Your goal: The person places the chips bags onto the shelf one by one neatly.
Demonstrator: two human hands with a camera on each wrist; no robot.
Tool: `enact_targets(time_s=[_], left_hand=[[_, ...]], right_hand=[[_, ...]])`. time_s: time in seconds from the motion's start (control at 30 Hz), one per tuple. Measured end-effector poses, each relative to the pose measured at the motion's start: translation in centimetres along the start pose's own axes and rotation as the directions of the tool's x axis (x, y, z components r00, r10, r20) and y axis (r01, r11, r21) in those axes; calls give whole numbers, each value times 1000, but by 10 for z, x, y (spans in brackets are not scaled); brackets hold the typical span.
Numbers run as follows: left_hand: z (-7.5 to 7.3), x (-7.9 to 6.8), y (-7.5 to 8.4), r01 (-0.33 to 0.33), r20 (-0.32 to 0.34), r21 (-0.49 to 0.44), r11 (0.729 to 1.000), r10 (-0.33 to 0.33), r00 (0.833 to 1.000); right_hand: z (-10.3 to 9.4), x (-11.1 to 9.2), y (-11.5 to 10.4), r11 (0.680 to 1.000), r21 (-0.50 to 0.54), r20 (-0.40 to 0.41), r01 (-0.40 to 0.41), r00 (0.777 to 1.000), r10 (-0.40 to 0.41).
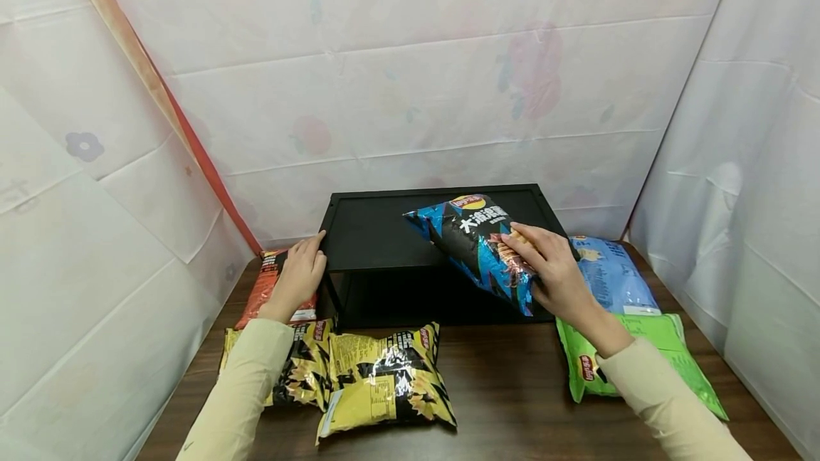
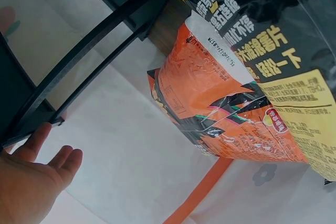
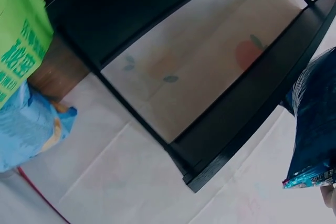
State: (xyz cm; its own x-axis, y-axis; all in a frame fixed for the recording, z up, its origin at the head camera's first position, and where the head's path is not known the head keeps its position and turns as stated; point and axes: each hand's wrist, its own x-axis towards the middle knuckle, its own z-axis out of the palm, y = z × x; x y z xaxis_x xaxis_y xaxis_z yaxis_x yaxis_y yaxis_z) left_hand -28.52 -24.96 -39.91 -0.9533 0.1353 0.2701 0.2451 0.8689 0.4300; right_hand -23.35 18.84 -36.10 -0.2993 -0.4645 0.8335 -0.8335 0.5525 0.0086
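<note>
My right hand (image 1: 560, 276) pinches a black-and-blue bag of potato chips (image 1: 470, 244) near its lower right end, thumb and fingers on the printed face. The bag tilts over the top of a black two-tier shelf (image 1: 384, 230). In the right wrist view, the held bag (image 3: 317, 124) shows at the right edge, with a bit of the hand below it. My left hand (image 1: 297, 277) rests at the shelf's left edge. Seen from the left wrist, that hand (image 2: 37, 182) has its fingers extended, fingertips at the shelf frame (image 2: 86, 43).
Left of the shelf lies a red-orange chip bag (image 1: 263, 283). Two yellow-and-black chip bags (image 1: 306, 375) (image 1: 387, 383) lie in front, towards the left. On the right are a blue bag (image 1: 608, 276) and a green bag (image 1: 666, 354). White curtains (image 1: 410, 112) surround the brown table (image 1: 500, 397).
</note>
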Motion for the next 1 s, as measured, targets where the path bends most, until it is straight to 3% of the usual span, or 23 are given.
enact_targets(time_s=[0.4,1.0], left_hand=[[1,1,0,-11,-1,-1,1000,11,1000],[0,2,0,-15,-1,2,1000,15,1000]], right_hand=[[-3,-8,8,970,-226,77,-93,991,113],[1,-6,12,908,-375,25,-187,977,211]])
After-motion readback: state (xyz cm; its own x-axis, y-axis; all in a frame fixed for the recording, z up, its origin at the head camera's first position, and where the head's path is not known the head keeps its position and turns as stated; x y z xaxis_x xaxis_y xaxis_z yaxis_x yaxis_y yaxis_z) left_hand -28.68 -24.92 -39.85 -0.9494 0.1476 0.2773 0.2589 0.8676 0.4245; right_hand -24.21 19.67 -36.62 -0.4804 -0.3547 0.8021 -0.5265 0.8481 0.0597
